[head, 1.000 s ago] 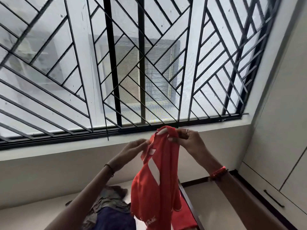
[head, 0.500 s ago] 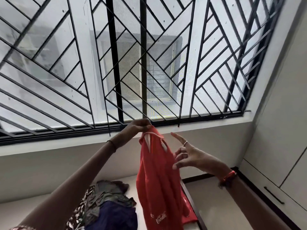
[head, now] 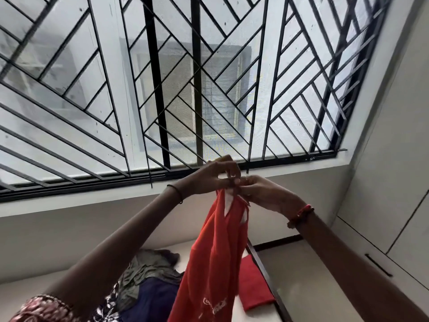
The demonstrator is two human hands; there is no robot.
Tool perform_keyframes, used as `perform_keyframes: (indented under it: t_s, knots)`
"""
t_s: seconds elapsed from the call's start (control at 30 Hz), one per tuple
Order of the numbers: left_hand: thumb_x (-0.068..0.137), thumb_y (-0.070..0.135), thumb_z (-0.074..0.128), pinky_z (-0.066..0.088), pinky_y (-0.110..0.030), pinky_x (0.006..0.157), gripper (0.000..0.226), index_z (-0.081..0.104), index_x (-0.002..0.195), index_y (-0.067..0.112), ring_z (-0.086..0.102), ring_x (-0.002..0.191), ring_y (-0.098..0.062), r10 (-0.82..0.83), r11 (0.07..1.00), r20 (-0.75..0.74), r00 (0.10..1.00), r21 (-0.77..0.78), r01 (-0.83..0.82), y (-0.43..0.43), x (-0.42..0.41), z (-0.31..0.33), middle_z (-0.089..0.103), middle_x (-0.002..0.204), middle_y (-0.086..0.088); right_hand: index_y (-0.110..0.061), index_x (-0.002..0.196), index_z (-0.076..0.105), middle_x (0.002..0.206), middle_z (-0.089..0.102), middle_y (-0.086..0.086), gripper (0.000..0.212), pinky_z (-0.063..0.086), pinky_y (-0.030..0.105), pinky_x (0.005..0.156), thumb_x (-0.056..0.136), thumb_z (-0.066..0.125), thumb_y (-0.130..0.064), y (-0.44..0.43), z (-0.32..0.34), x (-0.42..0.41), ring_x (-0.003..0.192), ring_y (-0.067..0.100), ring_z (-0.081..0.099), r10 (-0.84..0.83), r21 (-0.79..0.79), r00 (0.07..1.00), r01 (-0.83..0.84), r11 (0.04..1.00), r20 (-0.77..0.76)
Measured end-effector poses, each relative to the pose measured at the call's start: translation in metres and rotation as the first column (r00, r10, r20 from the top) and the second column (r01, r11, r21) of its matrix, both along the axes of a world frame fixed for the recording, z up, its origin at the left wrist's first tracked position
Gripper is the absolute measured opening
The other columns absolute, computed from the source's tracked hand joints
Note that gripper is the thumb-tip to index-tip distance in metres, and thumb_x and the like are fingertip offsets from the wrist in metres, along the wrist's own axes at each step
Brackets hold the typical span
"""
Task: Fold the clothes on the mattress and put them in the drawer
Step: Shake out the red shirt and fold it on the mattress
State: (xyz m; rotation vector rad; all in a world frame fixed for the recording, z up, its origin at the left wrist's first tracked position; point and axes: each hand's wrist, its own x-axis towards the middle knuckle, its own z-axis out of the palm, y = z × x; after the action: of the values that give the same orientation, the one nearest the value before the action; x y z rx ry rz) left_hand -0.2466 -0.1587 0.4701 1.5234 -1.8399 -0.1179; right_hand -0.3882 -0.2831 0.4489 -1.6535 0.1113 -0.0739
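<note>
A red shirt (head: 216, 256) with white lettering near its hem hangs lengthwise in front of the window. My left hand (head: 216, 175) pinches its top edge from the left. My right hand (head: 260, 191) grips the same top edge right beside it, the two hands touching. Below, on the white mattress (head: 27, 291), lies a heap of clothes (head: 148, 280) in olive, navy and a dark print. A folded red garment (head: 253, 282) rests flat at the mattress's right edge. The shirt's lower end runs out of the frame.
A barred window (head: 176, 89) fills the upper view, with a sill ledge under it. The bed's dark frame rail (head: 267, 275) borders the mattress on the right. White wardrobe fronts with a dark handle (head: 378, 264) stand at the far right, floor between.
My right hand, which had let go with fingers spread, has come back and closed on the shirt's top next to my left hand. Both hands sit a little further right.
</note>
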Motion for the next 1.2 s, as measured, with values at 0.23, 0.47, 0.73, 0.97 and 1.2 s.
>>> perform_keyframes:
  t_s: [0.23,0.47,0.73,0.97,1.2]
  knots:
    - [0.098,0.052,0.03,0.044,-0.023,0.069,0.058,0.068,0.086,0.011,0.064,0.067,0.002,0.463,0.781,-0.221,0.858,0.559,-0.277,0.031,0.01,-0.012,0.071,0.075,0.01,-0.015,0.086,0.07,0.076,0.068,-0.002,0.019,0.042,0.021,0.065,0.082,0.063,-0.032,-0.001,-0.009,0.016,0.067,0.007,0.06,-0.119,0.172,0.991,0.129,0.977,-0.067]
    - [0.093,0.037,0.057,0.043,-0.019,0.074,0.025,0.07,0.093,0.016,0.051,0.073,0.001,0.329,0.876,-0.404,0.853,0.469,-0.115,0.034,0.006,-0.045,0.061,0.083,0.008,-0.002,0.098,0.069,0.083,0.071,0.009,0.035,0.054,0.023,0.065,0.078,0.065,-0.03,0.003,-0.01,0.033,0.069,0.014,0.066,-0.156,0.2,0.988,0.154,0.968,-0.002]
    - [0.089,0.006,0.055,0.044,-0.013,0.078,0.03,0.06,0.118,0.007,0.055,0.076,0.009,0.29,0.957,-0.419,0.86,0.121,-0.264,0.025,0.032,-0.016,0.066,0.076,0.022,-0.015,0.093,0.074,0.087,0.071,0.0,0.039,0.054,0.021,0.066,0.064,0.075,-0.042,-0.01,-0.001,0.03,0.076,0.009,0.064,-0.135,0.205,0.968,0.091,0.975,0.212]
    - [0.095,0.009,0.05,0.038,-0.015,0.071,0.015,0.063,0.102,0.01,0.05,0.083,-0.006,0.214,0.972,-0.364,0.907,-0.009,-0.233,0.022,0.042,0.026,0.058,0.086,0.004,-0.012,0.1,0.069,0.109,0.062,0.005,0.092,0.042,0.037,0.096,0.06,0.042,-0.092,-0.036,-0.045,0.027,0.101,0.018,0.055,-0.16,-0.328,0.976,0.202,0.923,0.151]
    - [0.087,-0.003,0.052,0.045,-0.009,0.073,0.031,0.053,0.117,-0.01,0.057,0.071,0.013,0.227,0.972,-0.409,0.884,0.041,-0.231,0.027,0.07,0.047,0.066,0.068,0.024,-0.009,0.101,0.067,0.111,0.069,-0.002,0.045,0.049,0.02,0.088,0.072,0.074,-0.043,-0.053,-0.065,0.016,0.105,0.01,0.063,-0.082,-0.271,0.987,0.117,0.956,0.14]
